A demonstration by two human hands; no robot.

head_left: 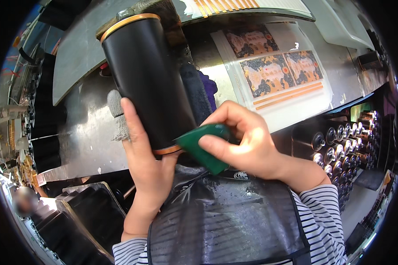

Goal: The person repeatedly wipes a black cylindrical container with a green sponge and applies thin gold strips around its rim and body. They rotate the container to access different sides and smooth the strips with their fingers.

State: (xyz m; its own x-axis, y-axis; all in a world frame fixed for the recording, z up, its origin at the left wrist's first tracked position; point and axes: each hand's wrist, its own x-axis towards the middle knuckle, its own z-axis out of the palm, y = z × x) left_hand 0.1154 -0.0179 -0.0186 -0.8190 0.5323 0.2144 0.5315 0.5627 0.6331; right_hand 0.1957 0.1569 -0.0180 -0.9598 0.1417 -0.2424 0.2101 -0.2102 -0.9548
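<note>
Head view shows the left hand [148, 170] wrapped around the near end of a tall black cylinder [148, 77] with a gold band at each end, thumb along its left side, holding it tilted away over a metal worktop [82, 128]. The right hand [245, 141] pinches a green flat scraper [203, 143] between thumb and fingers, its left corner touching the cylinder just beside the near gold band.

Risks, as I judge them: the left hand holds only the bottom of a long, smooth cylinder, so pressure from the scraper could twist it in the palm or let it slip toward the black apron [225, 216] near the person. The scraper's corner could also scratch the dark finish or catch on the gold band if it is pushed at too steep an angle.

On the far right of the worktop lies a white backing sheet [296, 104] carrying rectangular decals [267, 75], dark blue with orange-gold ornament, and thin orange strips [287, 95] below them. Another sheet of orange strips [227, 4] lies at the far edge. A grey knitted glove [117, 117] lies left of the cylinder, dark cloth [199, 92] behind it. Down on the right, rows of shiny metal caps [340, 148] stand packed together; black trays [90, 210] sit near left.
</note>
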